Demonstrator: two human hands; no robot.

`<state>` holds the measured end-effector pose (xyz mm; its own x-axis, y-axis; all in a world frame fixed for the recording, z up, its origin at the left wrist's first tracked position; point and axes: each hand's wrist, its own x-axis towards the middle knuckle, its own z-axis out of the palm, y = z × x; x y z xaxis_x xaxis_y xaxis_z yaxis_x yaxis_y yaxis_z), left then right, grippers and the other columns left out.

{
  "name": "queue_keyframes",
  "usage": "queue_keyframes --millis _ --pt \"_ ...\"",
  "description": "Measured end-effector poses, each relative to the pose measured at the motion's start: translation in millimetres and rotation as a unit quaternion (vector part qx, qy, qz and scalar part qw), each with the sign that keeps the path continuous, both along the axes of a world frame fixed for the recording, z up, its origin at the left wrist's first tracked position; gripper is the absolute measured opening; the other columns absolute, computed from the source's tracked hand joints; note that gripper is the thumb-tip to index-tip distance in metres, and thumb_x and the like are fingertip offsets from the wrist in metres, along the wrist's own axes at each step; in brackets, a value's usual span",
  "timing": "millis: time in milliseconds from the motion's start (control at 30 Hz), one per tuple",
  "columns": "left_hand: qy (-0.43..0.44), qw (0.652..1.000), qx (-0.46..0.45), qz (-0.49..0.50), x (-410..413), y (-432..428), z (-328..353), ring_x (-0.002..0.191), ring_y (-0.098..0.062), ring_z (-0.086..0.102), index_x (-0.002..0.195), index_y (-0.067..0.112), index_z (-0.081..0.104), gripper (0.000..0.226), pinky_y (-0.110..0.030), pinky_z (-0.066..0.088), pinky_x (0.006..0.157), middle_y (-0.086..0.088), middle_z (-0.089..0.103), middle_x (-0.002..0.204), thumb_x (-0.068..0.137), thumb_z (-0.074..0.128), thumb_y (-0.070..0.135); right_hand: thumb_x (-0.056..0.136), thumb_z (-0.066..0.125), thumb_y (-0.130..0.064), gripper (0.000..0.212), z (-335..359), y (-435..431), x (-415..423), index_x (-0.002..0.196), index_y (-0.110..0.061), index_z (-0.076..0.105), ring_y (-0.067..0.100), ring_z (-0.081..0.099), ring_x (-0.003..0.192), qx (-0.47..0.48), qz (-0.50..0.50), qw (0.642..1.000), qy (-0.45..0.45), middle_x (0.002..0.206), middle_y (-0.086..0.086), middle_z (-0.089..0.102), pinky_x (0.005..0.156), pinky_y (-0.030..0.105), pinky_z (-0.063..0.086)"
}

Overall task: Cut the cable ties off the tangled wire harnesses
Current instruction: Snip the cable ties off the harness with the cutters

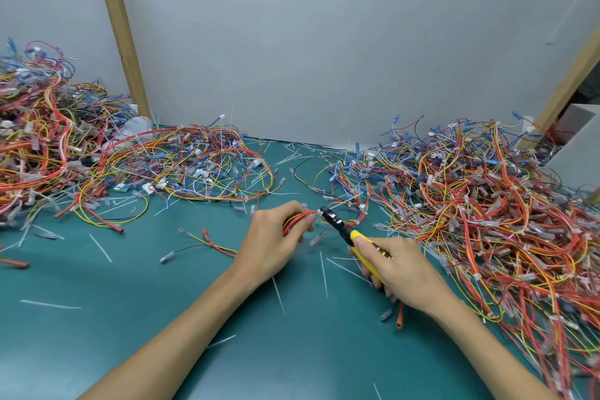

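- Closest to me, snipped tie tails (323, 273) are scattered all over the green tabletop (130, 318), so I'd say a fair few cuts are done.
- My right hand (394, 265) is wrapped round the yellow cutters (339, 225). My left hand (276, 237) grips a red-and-yellow harness (298, 215), with the blades right at its tie.
- Further out, the right pile (487, 204), middle tangle (207, 162) and left heap (42, 146) show plenty of white ties. Loads left, I reckon.

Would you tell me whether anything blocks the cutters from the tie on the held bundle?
Nothing visible does: the cutters in the right hand have their tip at the white tie on the bundle that the left hand grips.
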<state>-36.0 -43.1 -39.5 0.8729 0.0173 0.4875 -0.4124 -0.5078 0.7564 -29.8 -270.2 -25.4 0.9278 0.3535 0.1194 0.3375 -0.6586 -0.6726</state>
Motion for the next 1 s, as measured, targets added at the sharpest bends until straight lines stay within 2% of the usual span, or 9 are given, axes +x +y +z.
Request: queue_keyframes --millis 233,333,400,467,567,700,833,900,1000 --pt "0.025 0.998 -0.054 0.010 -2.5 -6.8 0.3 0.064 -0.007 0.069 0.084 0.013 0.065 0.008 -0.027 0.052 0.076 0.006 0.074 0.075 0.090 0.069 0.018 0.098 0.043 -0.055 0.051 3.1 -1.5 -1.0 0.083 -0.016 0.072 0.025 0.061 0.047 0.053 0.028 0.993 0.101 0.063 0.009 0.068 0.042 0.031 0.049" --pt "0.017 0.997 -0.071 0.014 -4.3 -9.5 -0.2 0.060 -0.007 0.068 0.084 0.012 0.068 0.007 -0.026 0.053 0.069 0.005 0.073 0.072 0.090 0.069 0.017 0.092 0.041 -0.066 0.061 3.6 2.6 -5.7 0.077 -0.014 0.069 0.017 0.057 0.044 0.032 0.020 0.998 0.057 0.059 0.008 0.064 0.042 0.028 0.046" --pt "0.016 0.997 -0.077 0.022 -5.7 -10.0 -1.3 0.059 -0.007 0.069 0.085 0.015 0.069 0.007 -0.024 0.052 0.067 0.004 0.073 0.071 0.090 0.069 0.020 0.087 0.036 -0.069 0.064 1.1 5.7 -8.9 0.070 -0.011 0.059 0.015 0.049 0.044 -0.008 0.010 1.000 -0.020 0.057 0.008 0.058 0.046 0.033 0.042" --pt "0.014 0.997 -0.074 0.035 -6.9 -10.3 -2.6 0.058 -0.007 0.068 0.083 0.017 0.070 0.009 -0.022 0.051 0.066 0.006 0.073 0.068 0.090 0.068 0.023 0.088 0.036 -0.066 0.054 -2.8 6.9 -10.1 0.067 -0.018 0.050 0.018 0.041 0.049 -0.032 0.008 0.996 -0.079 0.058 0.008 0.051 0.053 0.038 0.036" --pt "0.011 0.996 -0.079 0.036 -7.8 -11.2 -3.8 0.052 -0.005 0.067 0.079 0.016 0.069 0.012 -0.016 0.049 0.060 0.012 0.072 0.069 0.090 0.068 0.021 0.088 0.038 -0.063 0.040 -3.8 5.7 -9.3 0.066 -0.032 0.049 0.014 0.034 0.051 -0.041 0.013 0.993 -0.108 0.055 0.000 0.042 0.049 0.028 0.025" --pt "0.002 0.997 -0.075 0.031 -7.3 -10.7 -3.7 0.047 -0.006 0.065 0.075 0.018 0.066 0.016 -0.014 0.047 0.054 0.013 0.071 0.067 0.090 0.069 0.018 0.088 0.036 -0.066 0.043 -7.3 2.4 -8.8 0.080 -0.028 0.054 0.013 0.044 0.056 -0.085 -0.006 0.985 -0.150 0.059 -0.007 0.048 0.050 0.027 0.032" --pt "-0.028 0.998 -0.054 0.031 -8.3 -11.2 -4.5 0.045 -0.007 0.063 0.074 0.021 0.064 0.016 -0.019 0.048 0.051 0.015 0.069 0.065 0.090 0.069 0.017 0.087 0.032 -0.071 0.046 -10.1 5.7 -11.3 0.105 -0.036 0.056 0.010 0.056 0.075 -0.128 -0.037 0.971 -0.198 0.081 -0.011 0.062 0.066 0.032 0.047" --pt "-0.040 0.998 -0.047 0.033 -8.7 -12.2 -5.2 0.045 -0.008 0.062 0.075 0.021 0.064 0.016 -0.025 0.050 0.052 0.013 0.068 0.064 0.090 0.069 0.018 0.086 0.034 -0.071 0.047 -10.6 5.6 -10.4 0.105 -0.035 0.057 0.010 0.057 0.075 -0.119 -0.041 0.972 -0.200 0.082 -0.011 0.063 0.066 0.033 0.048" --pt "-0.050 0.997 -0.037 0.041 -8.1 -12.6 -5.8 0.046 -0.010 0.060 0.076 0.022 0.064 0.015 -0.031 0.049 0.052 0.012 0.067 0.065 0.090 0.069 0.020 0.086 0.037 -0.068 0.038 -10.4 5.1 -7.8 0.088 -0.034 0.054 0.007 0.052 0.064 -0.111 -0.034 0.974 -0.194 0.064 -0.013 0.054 0.056 0.022 0.040"
